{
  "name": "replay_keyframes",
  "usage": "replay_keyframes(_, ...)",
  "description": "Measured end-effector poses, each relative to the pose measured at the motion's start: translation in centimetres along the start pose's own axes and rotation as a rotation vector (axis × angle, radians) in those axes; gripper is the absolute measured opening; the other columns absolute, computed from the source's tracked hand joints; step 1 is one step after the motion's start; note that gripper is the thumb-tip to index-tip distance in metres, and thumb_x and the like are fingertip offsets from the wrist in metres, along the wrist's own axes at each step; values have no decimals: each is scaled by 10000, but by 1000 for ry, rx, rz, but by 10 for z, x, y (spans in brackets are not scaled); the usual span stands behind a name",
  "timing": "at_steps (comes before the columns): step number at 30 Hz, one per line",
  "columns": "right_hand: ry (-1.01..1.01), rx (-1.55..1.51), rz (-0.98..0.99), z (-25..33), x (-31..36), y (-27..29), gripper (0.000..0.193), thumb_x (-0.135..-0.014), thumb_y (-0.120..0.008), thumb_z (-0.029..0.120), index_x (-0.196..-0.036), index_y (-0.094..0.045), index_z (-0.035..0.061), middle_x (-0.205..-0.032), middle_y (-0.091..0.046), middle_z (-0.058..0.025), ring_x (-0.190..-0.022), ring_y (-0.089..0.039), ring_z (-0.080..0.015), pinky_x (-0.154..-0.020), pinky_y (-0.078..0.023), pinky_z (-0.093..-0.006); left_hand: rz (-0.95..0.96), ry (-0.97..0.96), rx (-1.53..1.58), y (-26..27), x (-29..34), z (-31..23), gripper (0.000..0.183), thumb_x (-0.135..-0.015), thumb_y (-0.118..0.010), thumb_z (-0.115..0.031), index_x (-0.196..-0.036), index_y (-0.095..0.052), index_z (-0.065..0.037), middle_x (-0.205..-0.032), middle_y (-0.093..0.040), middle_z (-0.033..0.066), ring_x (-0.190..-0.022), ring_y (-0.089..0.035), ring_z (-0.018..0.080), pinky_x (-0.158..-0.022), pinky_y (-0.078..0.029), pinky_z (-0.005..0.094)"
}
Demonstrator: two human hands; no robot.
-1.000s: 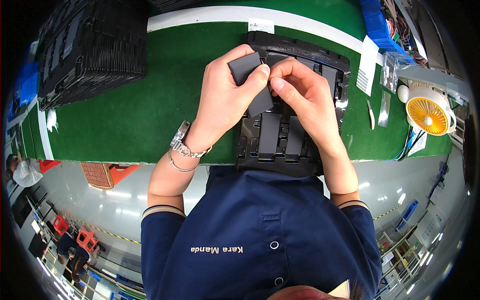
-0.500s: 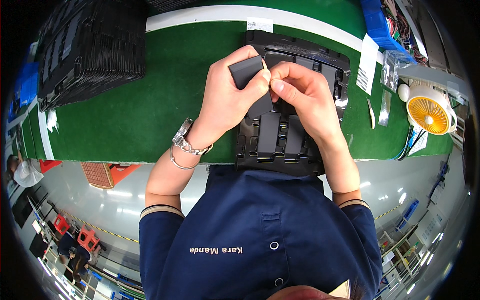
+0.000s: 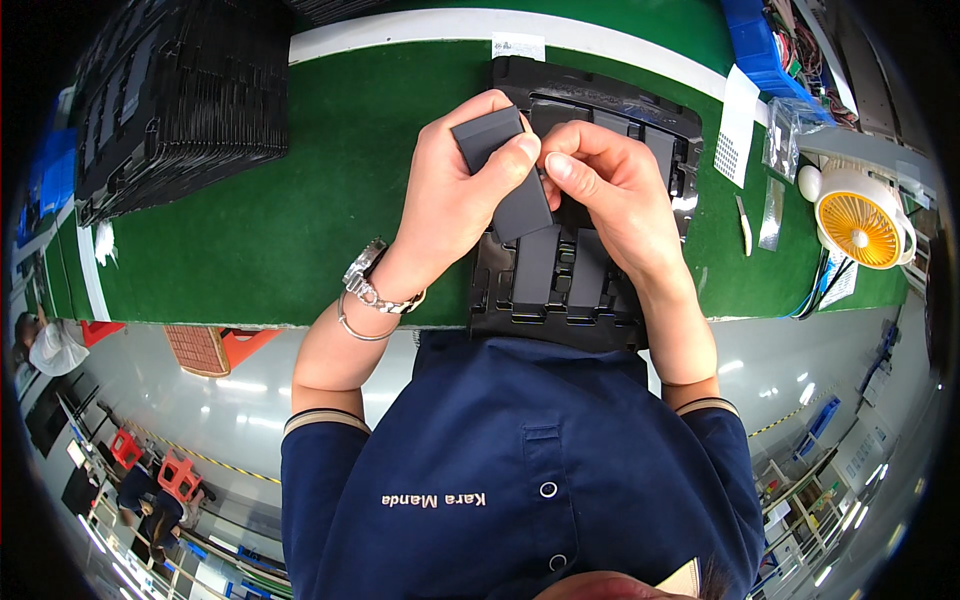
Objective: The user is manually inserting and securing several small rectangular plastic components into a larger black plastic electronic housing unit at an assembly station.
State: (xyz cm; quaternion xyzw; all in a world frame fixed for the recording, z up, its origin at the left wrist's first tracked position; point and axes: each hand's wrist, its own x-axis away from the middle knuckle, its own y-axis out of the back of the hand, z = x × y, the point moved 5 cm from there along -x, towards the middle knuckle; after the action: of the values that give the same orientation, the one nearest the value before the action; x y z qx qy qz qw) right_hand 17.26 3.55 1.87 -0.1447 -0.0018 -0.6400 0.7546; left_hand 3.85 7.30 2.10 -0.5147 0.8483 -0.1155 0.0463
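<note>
My left hand point(image 3: 462, 190) is wrapped round a black rectangular block point(image 3: 522, 212), holding it tilted above a black moulded plastic tray point(image 3: 488, 290). Its thumb lies across the block's face. Close against the block's right side, my right hand point(image 3: 615, 190) has its thumb and forefinger pinched together, with the other fingers curled. Whatever sits in that pinch is too small or hidden to make out. Several similar dark blocks point(image 3: 537, 265) lie in the tray's slots, and my hands cover its middle part.
A tall stack of black trays point(image 3: 200, 110) stands at the left of the green table point(image 3: 350, 130). On the right are a white-handled tool point(image 3: 744, 228), a clear plastic bag point(image 3: 771, 215), a printed sheet point(image 3: 737, 125), a small yellow fan point(image 3: 858, 228) and a blue bin point(image 3: 757, 60) with wires.
The block has turned slightly in my left hand, its upper end shifting left. My right thumb and forefinger have moved a little to the right, away from my left thumb.
</note>
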Motion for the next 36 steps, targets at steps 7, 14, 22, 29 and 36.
replay_keyframes(7, -5, 35, -27, 1, 2, -1, 208, -948, -603, 197, -880, -625, 1, -756, -600, -10, -704, -535, -71, -669, -450, -222, 13, -8, 36, -2, -1, 0, 161, -877, -567, -175, -791, -539, -42, -723, -508, -28, -667, -452, 38, -608, -386, 212)
replay_keyframes(14, -3, -35, -25, 5, 2, 1, 208, -959, -583, 195, -885, -630, 7, -749, -601, -12, -699, -544, -73, -660, -451, -224, 56, 27, 61, -1, -2, 5, 258, -923, -546, -279, -809, -538, -48, -735, -521, -15, -673, -480, 50, -628, -395, 202)
replay_keyframes(22, -51, 86, 14, 8, 5, 2, 196, -941, -616, 194, -870, -632, 12, -686, -570, 16, -629, -505, -54, -592, -424, -216, 175, 99, 180, -6, -3, 11, 264, -983, -526, -293, -889, -533, -46, -740, -589, -1, -687, -561, 47, -613, -454, 217)
replay_keyframes(29, 74, 393, -83, 18, 10, 2, 176, -903, -660, 171, -825, -636, 15, -674, -586, 17, -643, -523, -40, -585, -422, -205, 134, 20, -248, -5, -2, 2, 237, -971, -511, -280, -860, -510, -70, -731, -453, -66, -691, -402, 17, -609, -341, 188)
replay_keyframes(36, 0, 136, 30, 7, 4, 5, 189, -933, -624, 189, -850, -636, 19, -699, -603, 14, -651, -528, -44, -600, -424, -201, 201, 83, 108, -11, -1, 0, 270, -985, -482, -300, -869, -521, -59, -730, -477, -54, -683, -415, 25, -611, -347, 193)
